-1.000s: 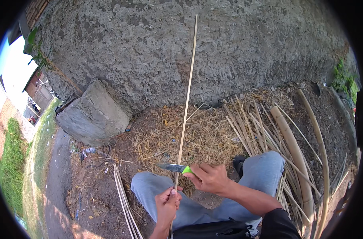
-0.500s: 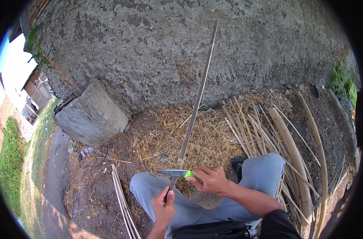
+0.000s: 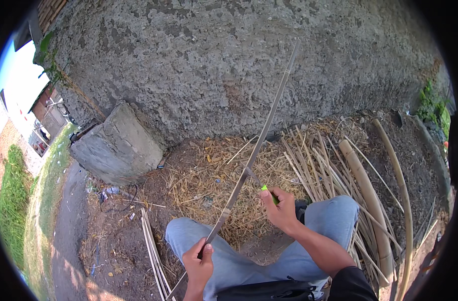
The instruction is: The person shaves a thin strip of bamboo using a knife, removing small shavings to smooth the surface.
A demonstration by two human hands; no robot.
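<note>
Knife [image 3: 253,177] sits in the right hand [image 3: 280,206], which I see closed around its bright green and dark handle, thumb laid along the grip. The blade points up and to the left, and its tip end overlaps a long bamboo strip [image 3: 238,189]; from my feed I cannot tell whether the edge bites in or only rests there. The left hand [image 3: 198,263] is closed around the lower part of that strip, thumb on top, near the left knee. The strip slants from the lower left, over the lap, up to the right in front of the rough grey wall [image 3: 204,80], with a paler joint low down, just above the left hand.

As for writing, any marking on the blade or handle is too small for me to make out. A small coloured scrap [image 3: 161,164] lies just beside the concrete block [image 3: 121,143], and whatever print it may bear is also beyond what my camera resolves.

On my right I have a heap of split canes [image 3: 314,170], a thick bamboo pole [image 3: 367,195] and a thinner curved pole [image 3: 402,190]. Several pale slats [image 3: 151,246] lie left of the blue jeans [image 3: 329,215]. Dry shavings [image 3: 201,185] cover the ground ahead.
</note>
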